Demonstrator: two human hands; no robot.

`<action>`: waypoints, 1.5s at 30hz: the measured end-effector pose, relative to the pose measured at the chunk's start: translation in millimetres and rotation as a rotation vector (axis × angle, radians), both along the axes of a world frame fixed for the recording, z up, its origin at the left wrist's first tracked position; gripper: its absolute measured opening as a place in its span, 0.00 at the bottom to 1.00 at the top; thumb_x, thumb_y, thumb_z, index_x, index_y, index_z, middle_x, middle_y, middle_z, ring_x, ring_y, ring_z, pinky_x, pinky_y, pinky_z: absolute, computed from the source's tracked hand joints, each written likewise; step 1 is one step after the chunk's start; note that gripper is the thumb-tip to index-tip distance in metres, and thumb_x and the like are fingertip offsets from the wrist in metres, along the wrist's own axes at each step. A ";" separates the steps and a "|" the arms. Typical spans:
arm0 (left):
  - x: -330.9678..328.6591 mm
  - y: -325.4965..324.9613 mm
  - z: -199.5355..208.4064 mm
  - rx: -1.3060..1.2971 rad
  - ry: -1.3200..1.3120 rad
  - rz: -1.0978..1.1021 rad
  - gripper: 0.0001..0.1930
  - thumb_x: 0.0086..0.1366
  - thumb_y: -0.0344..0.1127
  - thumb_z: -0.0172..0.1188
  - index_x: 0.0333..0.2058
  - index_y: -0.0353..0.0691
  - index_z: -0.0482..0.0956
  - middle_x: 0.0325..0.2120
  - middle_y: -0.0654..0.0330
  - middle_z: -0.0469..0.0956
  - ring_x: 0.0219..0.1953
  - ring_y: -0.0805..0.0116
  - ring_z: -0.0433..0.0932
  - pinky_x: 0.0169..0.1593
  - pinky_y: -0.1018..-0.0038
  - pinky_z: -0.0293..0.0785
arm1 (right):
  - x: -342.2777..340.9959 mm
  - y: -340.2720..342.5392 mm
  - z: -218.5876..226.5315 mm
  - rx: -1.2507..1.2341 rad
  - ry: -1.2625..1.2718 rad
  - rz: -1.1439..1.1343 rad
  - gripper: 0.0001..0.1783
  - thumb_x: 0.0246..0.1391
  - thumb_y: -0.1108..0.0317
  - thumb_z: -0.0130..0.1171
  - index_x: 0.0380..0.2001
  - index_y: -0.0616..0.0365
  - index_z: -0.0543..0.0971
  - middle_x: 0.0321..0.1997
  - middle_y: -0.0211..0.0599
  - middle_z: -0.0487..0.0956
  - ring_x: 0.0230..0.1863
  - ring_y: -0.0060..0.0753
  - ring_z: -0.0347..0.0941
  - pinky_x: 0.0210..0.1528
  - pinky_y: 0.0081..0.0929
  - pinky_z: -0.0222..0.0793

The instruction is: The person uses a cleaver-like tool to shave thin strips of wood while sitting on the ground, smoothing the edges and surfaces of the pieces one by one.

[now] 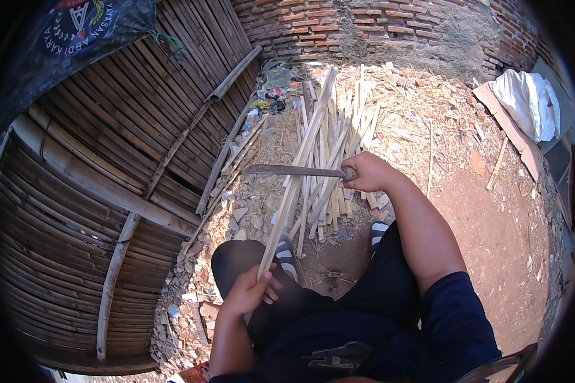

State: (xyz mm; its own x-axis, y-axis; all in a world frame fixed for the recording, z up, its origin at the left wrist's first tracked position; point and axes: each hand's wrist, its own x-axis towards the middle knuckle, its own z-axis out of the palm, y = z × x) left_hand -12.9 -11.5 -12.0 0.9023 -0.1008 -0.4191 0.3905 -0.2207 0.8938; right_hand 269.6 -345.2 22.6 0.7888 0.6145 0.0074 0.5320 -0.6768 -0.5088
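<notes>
My left hand point(250, 292) is closed around the lower end of a long, pale bamboo strip point(278, 236), beside my left knee. The strip slants up and away, its far end over a pile of similar bamboo strips point(331, 150) on the ground. In my right hand point(368, 172) is the handle of a machete point(316, 171), gripped with the fingers wrapped round it. Its long, dark blade points left and lies across the strip near mid-length; whether it touches the wood I cannot tell. The blade's tip reaches past the strip on the left.
A slatted bamboo wall point(96, 172) runs along the left, with a dark printed cloth point(89, 38) hanging at its top. Behind the pile stands a brick wall point(313, 29). Rubble and straw cover the ground. A white sack point(527, 105) and flat boards point(511, 127) lie at right.
</notes>
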 end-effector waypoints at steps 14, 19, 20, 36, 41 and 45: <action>0.0 -2.3 2.7 0.031 0.004 0.003 0.22 0.82 0.42 0.46 0.66 0.35 0.65 0.38 0.55 0.84 0.31 0.70 0.84 0.34 0.74 0.83 | -0.3 1.8 1.2 -0.048 -0.024 -0.016 0.20 0.50 0.56 0.72 0.42 0.58 0.85 0.40 0.54 0.84 0.45 0.59 0.82 0.48 0.48 0.77; 0.6 -2.0 0.5 0.051 0.002 0.006 0.22 0.82 0.41 0.46 0.66 0.35 0.65 0.38 0.55 0.84 0.30 0.71 0.84 0.34 0.74 0.83 | 2.0 1.3 -4.9 -0.031 -0.062 -0.025 0.20 0.50 0.56 0.72 0.42 0.56 0.85 0.38 0.53 0.84 0.43 0.58 0.82 0.47 0.48 0.77; 1.1 -2.9 1.7 0.053 0.001 0.006 0.22 0.82 0.41 0.46 0.66 0.35 0.65 0.38 0.55 0.84 0.30 0.71 0.84 0.33 0.74 0.83 | 3.1 0.7 -7.9 -0.018 -0.086 -0.026 0.19 0.50 0.55 0.72 0.41 0.55 0.85 0.35 0.52 0.84 0.41 0.58 0.82 0.45 0.47 0.76; 0.9 -3.2 1.8 0.043 -0.004 0.013 0.22 0.82 0.42 0.46 0.66 0.35 0.65 0.37 0.54 0.84 0.30 0.70 0.83 0.33 0.74 0.83 | -2.1 4.5 0.7 -0.077 -0.053 -0.067 0.22 0.51 0.54 0.72 0.45 0.54 0.85 0.42 0.53 0.85 0.47 0.58 0.82 0.51 0.48 0.77; 1.1 -1.4 -1.0 0.036 0.003 0.012 0.23 0.82 0.43 0.47 0.67 0.35 0.64 0.37 0.54 0.84 0.30 0.70 0.84 0.33 0.74 0.82 | -0.1 6.0 -3.9 -0.057 -0.049 -0.045 0.22 0.51 0.54 0.72 0.46 0.55 0.85 0.42 0.52 0.85 0.48 0.57 0.82 0.51 0.48 0.78; 1.2 -0.9 -2.1 0.041 -0.007 0.006 0.24 0.82 0.44 0.47 0.67 0.35 0.64 0.37 0.54 0.84 0.30 0.70 0.84 0.33 0.74 0.82 | 1.7 4.8 -7.8 -0.051 -0.040 -0.038 0.22 0.51 0.54 0.72 0.44 0.56 0.85 0.42 0.52 0.85 0.48 0.57 0.82 0.50 0.48 0.78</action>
State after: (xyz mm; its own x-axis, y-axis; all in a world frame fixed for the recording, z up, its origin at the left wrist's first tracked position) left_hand -11.6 -12.4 -14.1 0.9058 -0.0786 -0.4164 0.3856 -0.2547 0.8868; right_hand 271.4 -340.4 14.7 0.8113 0.5846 0.0088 0.5246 -0.7212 -0.4524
